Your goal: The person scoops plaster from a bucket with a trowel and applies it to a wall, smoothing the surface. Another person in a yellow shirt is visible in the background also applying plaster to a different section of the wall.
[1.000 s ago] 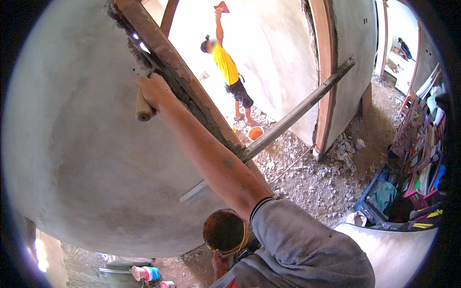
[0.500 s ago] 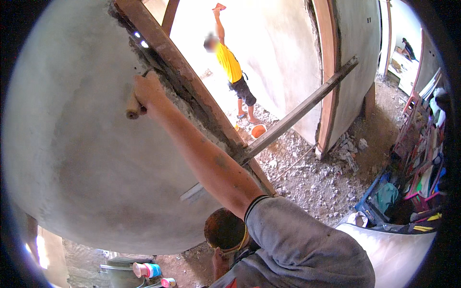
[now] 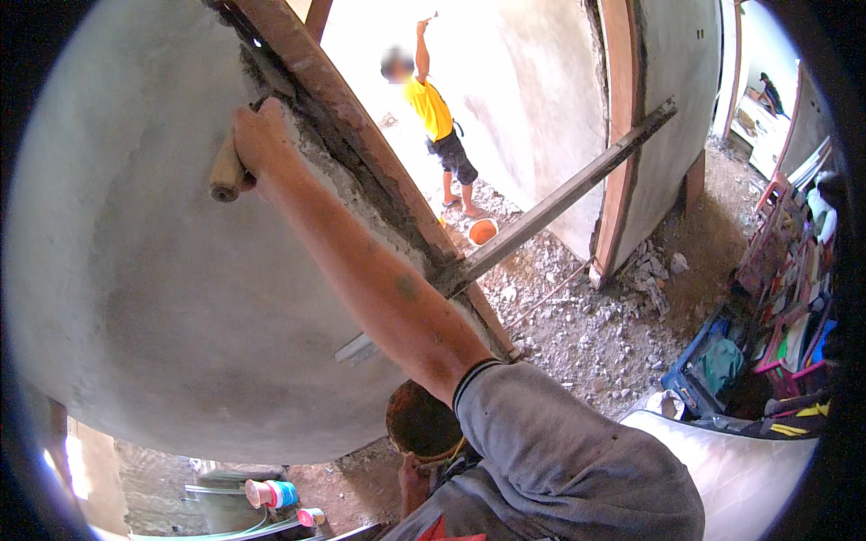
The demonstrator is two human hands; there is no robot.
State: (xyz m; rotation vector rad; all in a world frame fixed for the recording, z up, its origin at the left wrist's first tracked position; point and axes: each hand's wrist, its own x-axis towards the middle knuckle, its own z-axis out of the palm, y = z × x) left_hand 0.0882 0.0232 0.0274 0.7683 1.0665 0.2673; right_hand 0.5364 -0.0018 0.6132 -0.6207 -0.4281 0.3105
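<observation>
My right hand (image 3: 263,142) is closed on a wooden-handled tool (image 3: 225,173), high at the rough mortar seam (image 3: 334,171) where the grey plastered wall (image 3: 171,298) meets a brown wooden door frame (image 3: 379,153). The tool's working end is mostly hidden behind my fingers. Low in the view, my left hand (image 3: 413,484) holds the rim of a dirty bucket (image 3: 419,415) with dark contents, partly covered by my right arm. A long batten (image 3: 568,194) crosses the frame horizontally, passing behind that arm.
Beyond the opening, a person in yellow (image 3: 431,113) reaches up the wall, near an orange bucket (image 3: 483,232) on rubble (image 3: 577,352). Another person (image 3: 769,95) is farther right. Piled chairs and a crate (image 3: 699,365) stand at right; paint pots (image 3: 271,494) and pipes lie lower left.
My right hand and the tool have moved up and slightly left along the seam. My left hand and bucket stay low. The person in yellow has shifted slightly, arm still raised.
</observation>
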